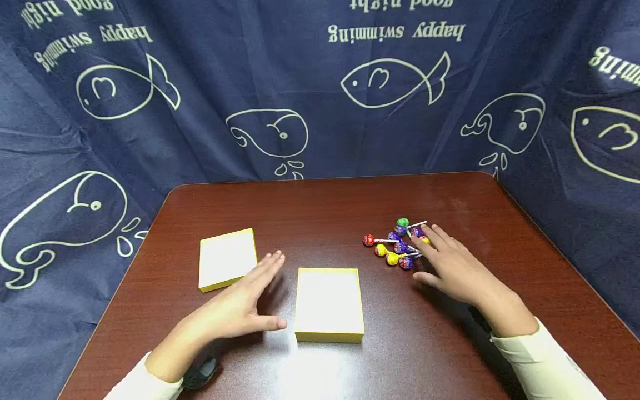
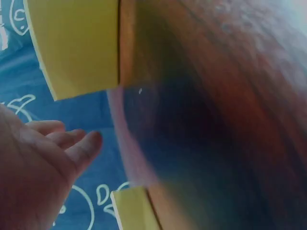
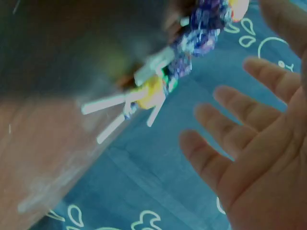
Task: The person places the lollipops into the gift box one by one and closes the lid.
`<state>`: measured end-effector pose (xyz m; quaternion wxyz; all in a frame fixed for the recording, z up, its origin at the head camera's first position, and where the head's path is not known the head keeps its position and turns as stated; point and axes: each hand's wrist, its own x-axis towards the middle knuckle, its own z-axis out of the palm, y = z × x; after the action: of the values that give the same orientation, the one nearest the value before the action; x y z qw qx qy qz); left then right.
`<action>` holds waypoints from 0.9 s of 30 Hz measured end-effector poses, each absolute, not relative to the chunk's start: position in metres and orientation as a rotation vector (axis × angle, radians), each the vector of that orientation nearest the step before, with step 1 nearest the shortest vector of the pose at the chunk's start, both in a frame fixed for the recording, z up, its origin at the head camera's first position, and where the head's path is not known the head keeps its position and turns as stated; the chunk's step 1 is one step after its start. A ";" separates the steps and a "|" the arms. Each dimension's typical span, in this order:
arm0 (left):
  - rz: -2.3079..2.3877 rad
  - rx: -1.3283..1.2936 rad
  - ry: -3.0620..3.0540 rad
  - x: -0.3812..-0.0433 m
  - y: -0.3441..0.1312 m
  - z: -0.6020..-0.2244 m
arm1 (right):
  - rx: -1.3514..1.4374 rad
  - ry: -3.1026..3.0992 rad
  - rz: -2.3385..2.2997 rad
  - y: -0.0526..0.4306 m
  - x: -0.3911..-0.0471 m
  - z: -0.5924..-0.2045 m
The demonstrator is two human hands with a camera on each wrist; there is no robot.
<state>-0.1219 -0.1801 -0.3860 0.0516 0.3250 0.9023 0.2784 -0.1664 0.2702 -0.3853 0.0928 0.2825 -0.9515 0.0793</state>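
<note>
My left hand (image 1: 237, 308), fingers straight and thumb spread, hovers between two shallow square yellow boxes with white faces. One box (image 1: 329, 337) lies in front at the centre, just right of the thumb. The other box (image 1: 225, 258) lies further left, partly behind my fingertips. My right hand (image 1: 457, 272) is held with fingers extended beside a heap of wrapped lollipops; whether it touches any cannot be told. Among them are a red lollipop (image 1: 368, 240), a green lollipop (image 1: 403, 222), yellow lollipops (image 1: 392, 259) and purple lollipops (image 1: 406, 263). In the right wrist view, white sticks (image 3: 103, 104) poke out and the palm holds nothing.
Everything lies on a dark reddish-brown table (image 1: 310, 216) with rounded far corners. A blue curtain (image 1: 310, 72) printed with white fish and whales hangs behind it and along the sides. A dark rounded object (image 1: 200, 373) shows under the left wrist.
</note>
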 end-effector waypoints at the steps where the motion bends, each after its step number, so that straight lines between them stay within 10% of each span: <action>1: 0.873 1.003 2.685 -0.126 -0.173 -0.388 | 0.894 -2.800 0.243 0.269 -0.169 -0.387; 27: 0.941 0.872 2.429 -0.137 -0.153 -0.405 | 1.119 -2.677 0.321 0.259 -0.198 -0.410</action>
<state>-0.1370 -0.1527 -0.4052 0.1961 0.3114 0.8670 0.3360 -0.1983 0.2587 -0.4096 0.1107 0.3811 -0.9114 0.1092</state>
